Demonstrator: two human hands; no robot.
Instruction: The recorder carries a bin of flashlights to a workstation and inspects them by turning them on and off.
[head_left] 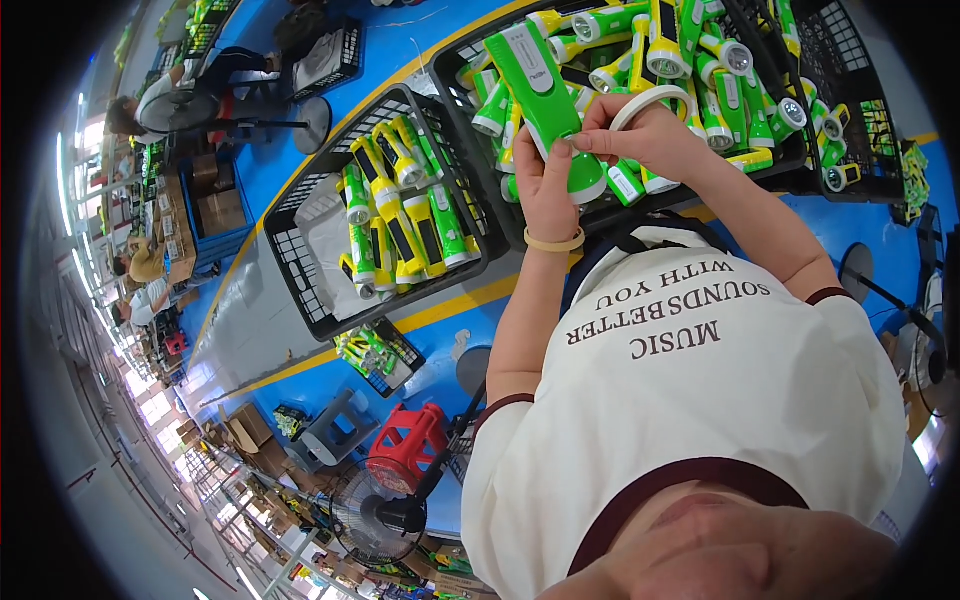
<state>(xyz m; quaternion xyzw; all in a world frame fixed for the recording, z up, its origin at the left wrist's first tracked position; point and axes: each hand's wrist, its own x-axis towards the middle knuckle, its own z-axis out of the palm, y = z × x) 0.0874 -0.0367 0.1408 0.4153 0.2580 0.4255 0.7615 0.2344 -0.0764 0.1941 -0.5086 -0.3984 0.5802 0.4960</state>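
A green flashlight [532, 85] with a white label panel and a white head end is held tilted over a crate. My left hand [545, 190] is closed around its lower part, thumb on the near side. At the neck of the same flashlight, the fingers of my right hand [640, 135] are pinched together against it; whether they hold something small there cannot be made out. A white ring [655, 95], like a bangle or tape roll, lies round my right hand. Under both hands the black crate [505, 215] is heaped with green-white and yellow-white flashlights [665, 45].
A second black crate [290, 245], left, holds several flashlights on white sheeting. Another dark crate [850, 60] stands right. Further off are a smaller crate [405, 360], a red stool [408, 445], a floor fan [380, 512] and people seated at work [165, 100]. Yellow lines mark the blue floor.
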